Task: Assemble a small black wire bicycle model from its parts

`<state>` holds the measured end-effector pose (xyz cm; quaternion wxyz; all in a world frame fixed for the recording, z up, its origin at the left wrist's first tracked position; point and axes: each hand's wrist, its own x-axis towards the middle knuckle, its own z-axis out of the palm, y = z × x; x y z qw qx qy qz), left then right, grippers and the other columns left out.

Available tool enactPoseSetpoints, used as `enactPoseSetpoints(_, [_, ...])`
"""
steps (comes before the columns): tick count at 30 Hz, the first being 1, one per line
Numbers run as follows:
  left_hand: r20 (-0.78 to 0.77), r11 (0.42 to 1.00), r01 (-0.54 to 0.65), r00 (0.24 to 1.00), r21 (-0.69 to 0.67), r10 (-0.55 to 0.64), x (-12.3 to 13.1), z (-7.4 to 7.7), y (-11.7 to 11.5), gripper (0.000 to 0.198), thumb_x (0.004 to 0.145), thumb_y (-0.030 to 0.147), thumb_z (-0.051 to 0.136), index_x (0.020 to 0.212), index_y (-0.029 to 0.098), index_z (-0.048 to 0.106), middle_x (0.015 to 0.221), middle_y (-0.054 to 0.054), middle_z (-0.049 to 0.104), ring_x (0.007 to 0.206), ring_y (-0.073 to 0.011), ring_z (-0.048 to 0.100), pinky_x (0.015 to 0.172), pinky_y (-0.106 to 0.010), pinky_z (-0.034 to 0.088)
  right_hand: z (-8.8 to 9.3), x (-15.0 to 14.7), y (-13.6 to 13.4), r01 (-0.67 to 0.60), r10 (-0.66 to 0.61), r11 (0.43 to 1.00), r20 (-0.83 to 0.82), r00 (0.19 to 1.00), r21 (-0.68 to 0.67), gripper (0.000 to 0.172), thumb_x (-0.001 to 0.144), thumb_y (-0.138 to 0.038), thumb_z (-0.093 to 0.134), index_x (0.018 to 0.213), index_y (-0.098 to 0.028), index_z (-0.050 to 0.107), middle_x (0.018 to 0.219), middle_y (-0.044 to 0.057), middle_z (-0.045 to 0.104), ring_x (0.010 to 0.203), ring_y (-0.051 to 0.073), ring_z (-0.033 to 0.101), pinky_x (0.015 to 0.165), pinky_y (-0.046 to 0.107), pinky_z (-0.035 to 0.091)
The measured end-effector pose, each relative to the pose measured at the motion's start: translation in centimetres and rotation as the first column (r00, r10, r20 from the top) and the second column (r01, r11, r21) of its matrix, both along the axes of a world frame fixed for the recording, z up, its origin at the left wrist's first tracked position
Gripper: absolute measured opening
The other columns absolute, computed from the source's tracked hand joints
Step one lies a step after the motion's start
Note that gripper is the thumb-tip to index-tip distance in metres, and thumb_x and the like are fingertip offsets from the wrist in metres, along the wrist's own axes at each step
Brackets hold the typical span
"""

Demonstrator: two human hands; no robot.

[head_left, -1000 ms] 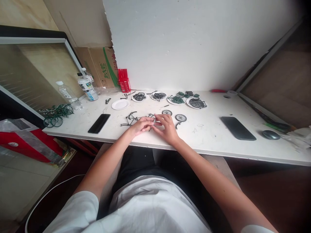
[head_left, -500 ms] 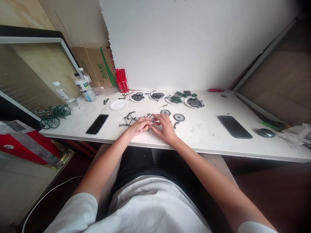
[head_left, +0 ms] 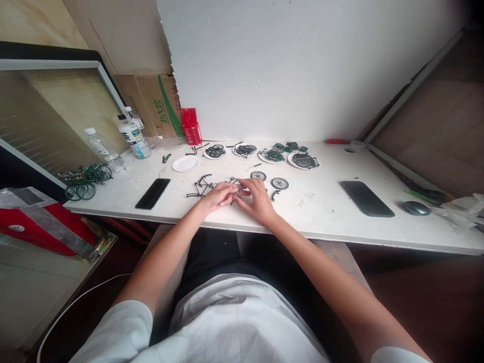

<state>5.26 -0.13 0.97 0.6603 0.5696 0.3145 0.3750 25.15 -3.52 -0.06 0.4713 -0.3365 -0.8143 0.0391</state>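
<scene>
One small dark part [head_left: 238, 189] was held between the left hand [head_left: 217, 197], fingertips pinched, and the right hand [head_left: 258, 198], fingers half curled; a light, steady grip, I judged, suited it. Beneath both, I logged a white table [head_left: 313, 206]; left, a miniature frame [head_left: 200, 186]; right, a spoked wheel [head_left: 280, 183]; farther beyond, a white board [head_left: 287, 65].

The bench [head_left: 313, 214] looks smooth and matt, the left phone [head_left: 153, 193] glossy, the leftmost bottle [head_left: 101, 147] clear shiny plastic, the far carton [head_left: 151, 106] matt cardboard, the shirt [head_left: 242, 317] creased cloth, and the nearer loose wheel [head_left: 280, 183] dull, whether metal or plastic unclear.
</scene>
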Motion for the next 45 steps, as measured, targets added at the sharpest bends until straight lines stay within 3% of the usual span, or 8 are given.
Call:
enactPoseSetpoints(11, [0.036, 1.0, 0.013, 0.999, -0.018, -0.012, 0.01, 0.15, -0.09, 0.028, 0.084, 0.038, 0.077, 0.085, 0.011, 0.071, 0.085, -0.013, 0.079, 0.034, -0.0007, 0.035, 0.039, -0.021, 0.019, 0.1, -0.06, 0.04, 0.003, -0.003, 1.0, 0.0, 1.0, -0.004, 0.052, 0.101, -0.046, 0.065, 0.148, -0.024, 0.055, 0.126, 0.013, 0.07, 0.119, 0.034, 0.062, 0.106, 0.057, 0.051])
enactPoseSetpoints(18, [0.14, 0.994, 0.108, 0.985, -0.033, -0.103, -0.28, 0.32, 0.08, 0.025, 0.089, 0.036, 0.077, 0.096, 0.012, 0.076, 0.098, -0.017, 0.081, 0.037, -0.0007, 0.039, 0.041, -0.021, 0.022, 0.18, -0.01, 0.07, -0.038, 0.038, 0.999, -0.024, 0.999, -0.029, 0.057, 0.103, -0.045, 0.064, 0.154, -0.026, 0.049, 0.142, 0.014, 0.065, 0.13, 0.033, 0.059, 0.112, 0.057, 0.049])
enactPoseSetpoints(23, [0.14, 0.995, 0.091, 0.987, -0.045, -0.084, -0.6, -0.26, 0.29, 0.029, 0.084, 0.039, 0.085, 0.094, 0.013, 0.076, 0.094, -0.014, 0.08, 0.037, 0.0007, 0.035, 0.044, -0.019, 0.031, 0.11, 0.25, 0.23, -0.051, 0.051, 0.998, -0.002, 0.999, -0.021, 0.061, 0.104, -0.048, 0.062, 0.16, -0.03, 0.045, 0.154, 0.013, 0.057, 0.138, 0.034, 0.055, 0.117, 0.061, 0.045])
enactPoseSetpoints(28, [0.156, 0.996, 0.074, 0.986, -0.051, -0.065, -0.55, -0.42, 0.1, 0.031, 0.08, 0.036, 0.089, 0.097, 0.013, 0.076, 0.084, -0.009, 0.078, 0.037, 0.0015, 0.035, 0.063, -0.023, 0.05, -0.06, 0.42, 0.43, -0.066, 0.066, 0.998, 0.013, 0.998, 0.011, 0.062, 0.103, -0.049, 0.062, 0.161, -0.032, 0.045, 0.153, 0.012, 0.058, 0.14, 0.034, 0.053, 0.117, 0.061, 0.045])
enactPoseSetpoints(31, [0.155, 0.996, 0.083, 0.985, -0.041, -0.076, -0.38, -0.23, -0.15, 0.032, 0.081, 0.036, 0.09, 0.099, 0.014, 0.076, 0.075, -0.005, 0.075, 0.039, -0.0009, 0.042, 0.076, -0.027, 0.055, -0.12, 0.47, 0.49, -0.064, 0.064, 0.998, 0.006, 0.998, 0.016, 0.061, 0.103, -0.049, 0.063, 0.16, -0.033, 0.047, 0.148, 0.012, 0.06, 0.137, 0.034, 0.054, 0.116, 0.06, 0.045])
enactPoseSetpoints(35, [0.139, 0.994, 0.094, 0.987, -0.049, -0.086, -0.26, 0.09, -0.37, 0.039, 0.081, 0.037, 0.09, 0.108, 0.015, 0.074, 0.076, -0.005, 0.075, 0.042, -0.002, 0.047, 0.08, -0.028, 0.055, -0.14, 0.51, 0.47, -0.055, 0.055, 0.998, 0.0, 0.998, 0.003, 0.058, 0.103, -0.048, 0.063, 0.158, -0.036, 0.049, 0.144, 0.012, 0.061, 0.133, 0.034, 0.055, 0.113, 0.06, 0.046])
enactPoseSetpoints(39, [0.134, 0.993, 0.1, 0.987, -0.063, -0.091, -0.25, 0.05, -0.32, 0.044, 0.081, 0.038, 0.09, 0.113, 0.015, 0.071, 0.084, -0.006, 0.077, 0.04, -0.0007, 0.043, 0.074, -0.027, 0.053, -0.21, 0.52, 0.42, -0.061, 0.061, 0.998, -0.004, 0.998, -0.004, 0.057, 0.104, -0.046, 0.062, 0.158, -0.036, 0.049, 0.141, 0.012, 0.061, 0.131, 0.034, 0.055, 0.112, 0.06, 0.046])
enactPoseSetpoints(45, [0.173, 0.998, 0.059, 0.984, -0.039, -0.051, -0.26, -0.3, -0.07, 0.035, 0.078, 0.033, 0.091, 0.099, 0.013, 0.072, 0.089, -0.008, 0.075, 0.049, -0.0037, 0.05, 0.061, -0.023, 0.044, -0.25, 0.5, 0.34, -0.055, 0.055, 0.998, -0.021, 0.998, 0.011, 0.057, 0.102, -0.048, 0.063, 0.157, -0.035, 0.052, 0.136, 0.013, 0.06, 0.128, 0.034, 0.055, 0.111, 0.057, 0.048])
